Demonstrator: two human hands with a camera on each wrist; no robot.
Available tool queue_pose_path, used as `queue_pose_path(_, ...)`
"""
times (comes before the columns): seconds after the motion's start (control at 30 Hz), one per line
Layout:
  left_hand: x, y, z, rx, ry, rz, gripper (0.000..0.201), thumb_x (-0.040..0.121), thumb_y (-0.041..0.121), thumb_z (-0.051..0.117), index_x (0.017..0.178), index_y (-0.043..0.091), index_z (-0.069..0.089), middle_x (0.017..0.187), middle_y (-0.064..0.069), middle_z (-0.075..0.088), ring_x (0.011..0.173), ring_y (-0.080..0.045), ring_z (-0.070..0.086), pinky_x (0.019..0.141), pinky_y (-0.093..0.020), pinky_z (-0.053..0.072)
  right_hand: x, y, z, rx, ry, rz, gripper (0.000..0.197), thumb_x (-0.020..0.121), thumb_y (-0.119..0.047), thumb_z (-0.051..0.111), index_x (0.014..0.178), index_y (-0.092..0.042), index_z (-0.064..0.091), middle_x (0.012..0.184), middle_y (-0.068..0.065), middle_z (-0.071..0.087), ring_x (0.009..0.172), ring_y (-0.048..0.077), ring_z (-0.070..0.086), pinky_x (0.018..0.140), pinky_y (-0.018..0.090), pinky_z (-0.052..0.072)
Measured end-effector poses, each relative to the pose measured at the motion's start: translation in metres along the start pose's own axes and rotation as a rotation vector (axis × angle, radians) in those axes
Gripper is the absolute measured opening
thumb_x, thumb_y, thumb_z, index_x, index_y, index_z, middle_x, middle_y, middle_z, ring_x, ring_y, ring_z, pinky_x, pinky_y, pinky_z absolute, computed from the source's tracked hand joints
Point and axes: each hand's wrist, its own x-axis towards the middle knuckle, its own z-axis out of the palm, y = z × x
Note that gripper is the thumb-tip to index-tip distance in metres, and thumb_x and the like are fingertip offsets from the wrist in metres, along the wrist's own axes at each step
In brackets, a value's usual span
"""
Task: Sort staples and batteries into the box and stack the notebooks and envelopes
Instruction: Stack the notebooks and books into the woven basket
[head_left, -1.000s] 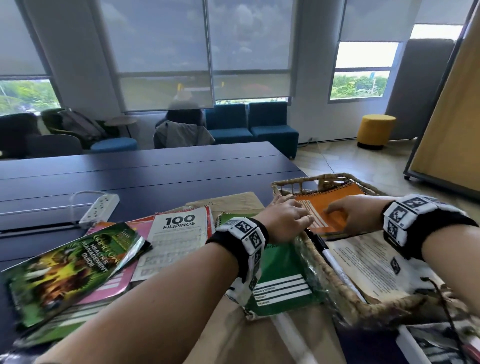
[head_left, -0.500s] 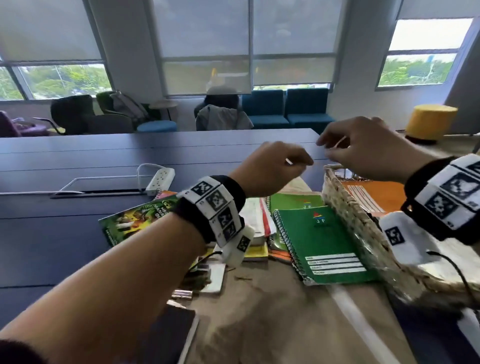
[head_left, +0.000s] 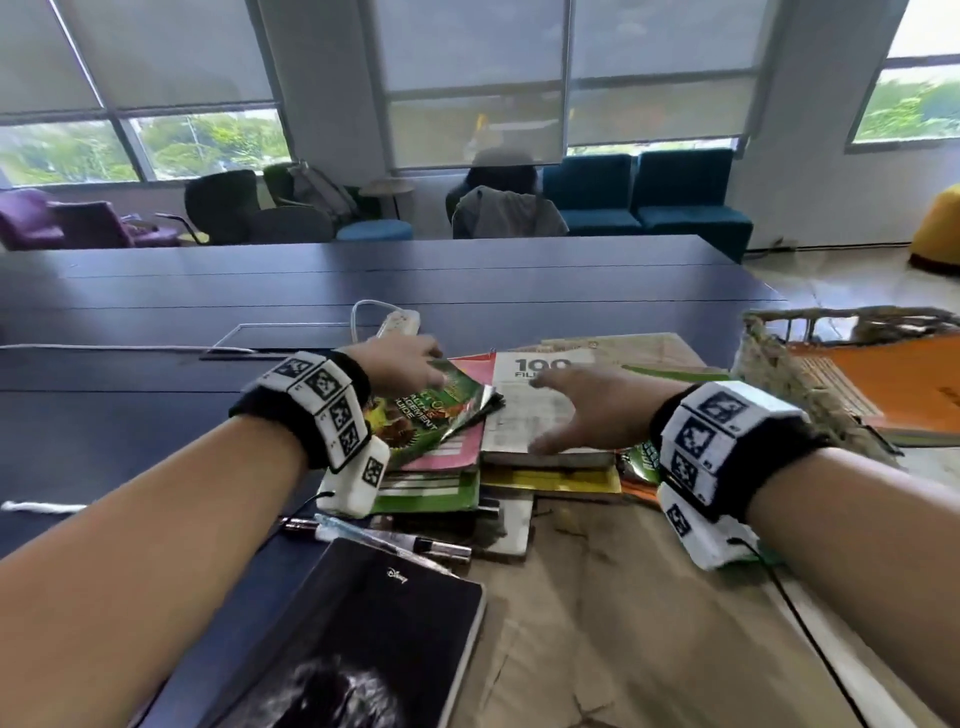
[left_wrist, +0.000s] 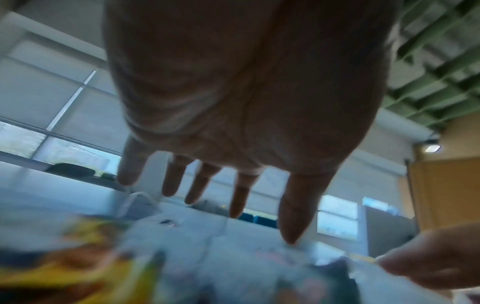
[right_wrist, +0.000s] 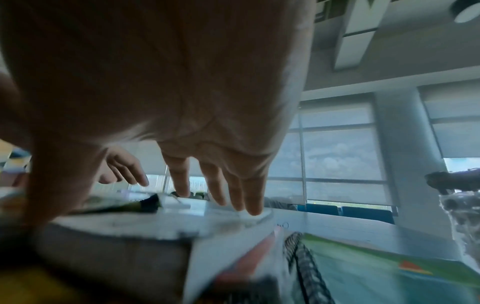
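A messy pile of books and notebooks lies mid-table. On top are a glossy green booklet (head_left: 441, 410) and a white "100 Filipinos" book (head_left: 540, 410). My left hand (head_left: 423, 353) hovers over the green booklet's far edge; its fingers (left_wrist: 171, 181) are straight and spread and hold nothing. My right hand (head_left: 561, 408) reaches flat over the white book, and its fingertips (right_wrist: 253, 205) touch that book's top. A green spiral notebook (right_wrist: 389, 267) lies to the right of the pile. The woven basket (head_left: 769, 374) at the right holds an orange notebook (head_left: 893, 389).
A black notebook (head_left: 363, 634) lies near me at the left, with pens (head_left: 395, 540) just beyond it. Brown paper (head_left: 623, 623) covers the near table. A white power strip (head_left: 400, 322) with a cord sits behind the pile. The dark tabletop (head_left: 156, 415) stretches to the left.
One second ago both hands were on the orange notebook in the basket. They rose, pinching something small, and have now come down, fingers straightened, over the book pile to the left.
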Motion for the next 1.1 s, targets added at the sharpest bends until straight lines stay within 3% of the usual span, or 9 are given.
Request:
queue_pose_path(0.2,0.006,-0.025,0.014,-0.003,-0.199,-0.189,0.104,0.078,0.063,0.074,0.160,0.023,0.024,0.161,-0.012,0.035,0.146,-0.030,0.036,0.117,-0.036,0.030,0.017,0.008,0.028,-0.143,-0.048,0.008,0.099,0.080,-0.067,0.073,0.160,-0.026,0.029,0.155,0.007,0.046,0.140,0.027,0.044,0.115,0.041,0.038)
queue_pose_path(0.37,0.004,-0.018,0.014,0.154,-0.201,-0.201,0.104,0.081,0.078,0.057,0.162,0.029,0.014,0.164,-0.015,0.029,0.148,-0.033,0.033,0.119,-0.039,0.028,0.017,0.006,0.020,-0.144,-0.125,0.045,0.096,0.082,-0.063,0.073,0.159,-0.028,0.028,0.157,0.005,0.037,0.141,0.029,0.040,0.116,0.046,0.038)
queue_pose_path(0.47,0.003,-0.018,0.016,0.200,-0.200,-0.196,0.106,0.081,0.082,0.051,0.163,0.032,0.009,0.164,-0.019,0.029,0.147,-0.035,0.035,0.118,-0.040,0.030,0.007,-0.009,0.018,-0.127,0.032,0.004,0.065,0.087,-0.056,0.068,0.144,-0.035,0.045,0.144,-0.004,0.040,0.137,0.024,0.035,0.113,0.057,0.034)
queue_pose_path(0.57,0.005,-0.018,0.015,0.195,-0.214,-0.178,0.109,0.079,0.083,0.052,0.164,0.030,0.009,0.165,-0.015,0.029,0.148,-0.033,0.034,0.120,-0.041,0.030,-0.004,-0.033,0.020,0.062,0.117,-0.220,0.022,0.091,-0.042,0.070,0.108,-0.030,0.063,0.103,-0.010,0.060,0.097,0.011,0.056,0.087,0.033,0.047)
queue_pose_path(0.63,0.005,-0.016,0.014,0.189,-0.209,-0.162,0.105,0.082,0.080,0.053,0.163,0.027,0.014,0.166,-0.011,0.029,0.149,-0.031,0.034,0.120,-0.040,0.030,-0.008,-0.049,0.025,0.103,0.045,-0.342,0.013,0.091,-0.037,0.072,0.092,-0.027,0.065,0.084,-0.012,0.061,0.078,0.003,0.056,0.073,0.026,0.046)
queue_pose_path(0.77,0.006,-0.011,0.009,0.159,-0.158,-0.088,0.086,0.089,0.072,0.054,0.156,0.021,0.036,0.157,-0.010,0.043,0.140,-0.029,0.044,0.116,-0.040,0.036,-0.008,-0.072,0.038,0.088,-0.065,-0.422,0.017,0.092,-0.038,0.073,0.090,-0.022,0.067,0.078,-0.011,0.059,0.070,0.002,0.052,0.064,0.024,0.041)
queue_pose_path(0.87,0.002,-0.007,-0.001,0.095,-0.085,-0.029,0.074,0.092,0.065,0.058,0.147,0.018,0.048,0.144,-0.009,0.055,0.118,-0.023,0.057,0.097,-0.035,0.047,-0.005,-0.082,0.043,0.069,-0.119,-0.421,0.022,0.090,-0.041,0.075,0.087,-0.021,0.067,0.074,-0.012,0.058,0.068,0.001,0.051,0.063,0.024,0.041)
queue_pose_path(1.0,-0.008,0.006,-0.017,0.038,0.007,0.090,0.043,0.097,0.048,0.063,0.123,0.013,0.067,0.105,0.001,0.069,0.084,-0.009,0.060,0.073,-0.028,0.043,-0.004,-0.088,0.049,-0.007,-0.175,-0.405,0.025,0.090,-0.038,0.076,0.096,-0.015,0.069,0.079,-0.012,0.056,0.068,0.003,0.049,0.059,0.021,0.041)
queue_pose_path(1.1,-0.013,0.015,-0.023,-0.017,0.002,0.147,0.033,0.097,0.045,0.065,0.112,0.016,0.070,0.091,0.004,0.075,0.078,-0.006,0.068,0.067,-0.024,0.048,-0.006,-0.090,0.054,-0.010,-0.164,-0.389,0.018,0.092,-0.034,0.073,0.090,-0.019,0.065,0.085,-0.006,0.060,0.073,0.011,0.054,0.059,0.022,0.043)
